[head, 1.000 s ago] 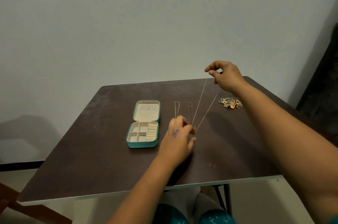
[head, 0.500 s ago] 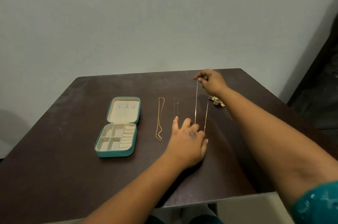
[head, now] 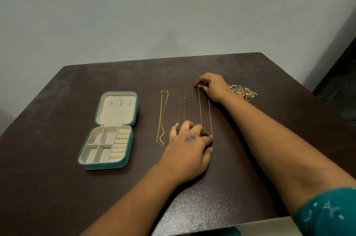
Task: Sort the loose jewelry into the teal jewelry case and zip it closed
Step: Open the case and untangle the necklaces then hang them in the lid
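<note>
The teal jewelry case [head: 87, 166] lies open on the left of the dark table [head: 57, 187], its cream lid and compartments facing up. A thick gold chain [head: 161, 120] and a thin chain [head: 182, 106] lie stretched out to its right. A third thin necklace [head: 205, 112] is stretched flat between my hands. My right hand [head: 212, 86] pinches its far end against the table. My left hand [head: 189, 146] holds its near end, fingers curled over the pendant end. A heap of small colourful jewelry [head: 243, 92] sits just right of my right hand.
A pale wall rises behind the table. A dark panel [head: 342, 66] stands at the far right. The table's front edge runs below my forearms, with a teal sleeve [head: 327, 214] at the bottom right.
My right hand has lowered the raised necklace end down to the table, so the chain now lies flat and straight. The camera has tilted down and moved closer.
</note>
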